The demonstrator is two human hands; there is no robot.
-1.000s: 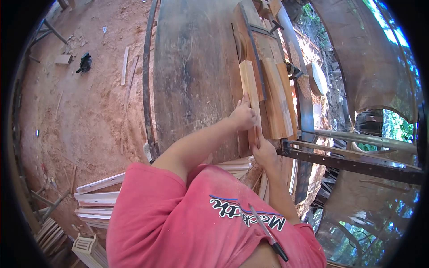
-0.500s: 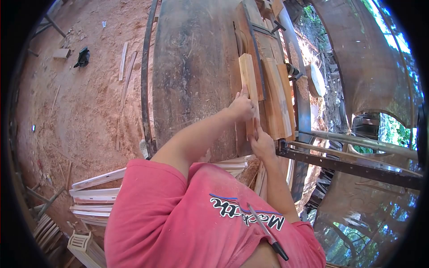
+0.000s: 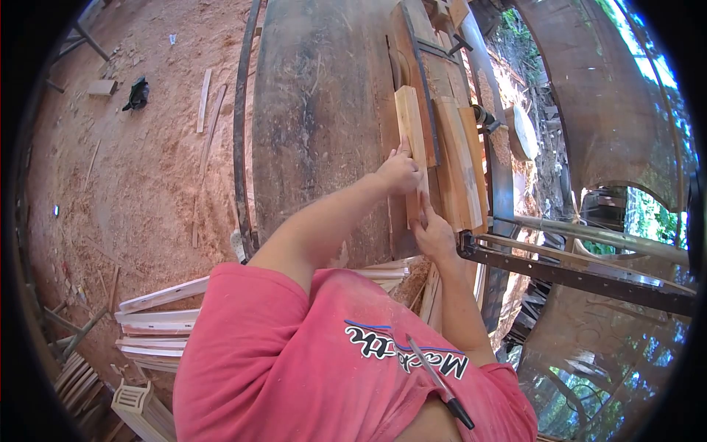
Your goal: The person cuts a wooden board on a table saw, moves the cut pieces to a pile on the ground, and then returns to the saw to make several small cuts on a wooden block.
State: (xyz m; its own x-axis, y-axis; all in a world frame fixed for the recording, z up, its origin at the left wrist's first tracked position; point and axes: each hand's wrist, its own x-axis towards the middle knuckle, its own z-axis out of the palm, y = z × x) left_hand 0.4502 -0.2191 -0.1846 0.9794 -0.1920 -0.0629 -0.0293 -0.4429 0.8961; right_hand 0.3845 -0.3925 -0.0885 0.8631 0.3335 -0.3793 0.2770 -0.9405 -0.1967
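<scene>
A pale wooden board (image 3: 409,118) lies lengthwise on the worn wooden bench top (image 3: 317,110), beside an upright wooden guide (image 3: 418,66). My left hand (image 3: 400,173) wraps over the board near its middle, with a finger stretched along it. At the near end, my right hand (image 3: 436,236) grips the same board, its thumb lying along the wood. The undersides of both hands' grips are hidden.
More wooden pieces (image 3: 458,162) lie right of the guide, near a black clamp handle (image 3: 460,44). A dark metal rail (image 3: 582,276) juts out to the right. White-edged frame pieces (image 3: 158,320) are stacked at lower left, above sawdust-covered ground (image 3: 147,177).
The board appears to have slid very slightly forward along the guide, with both hands keeping their hold on it. Little else differs.
</scene>
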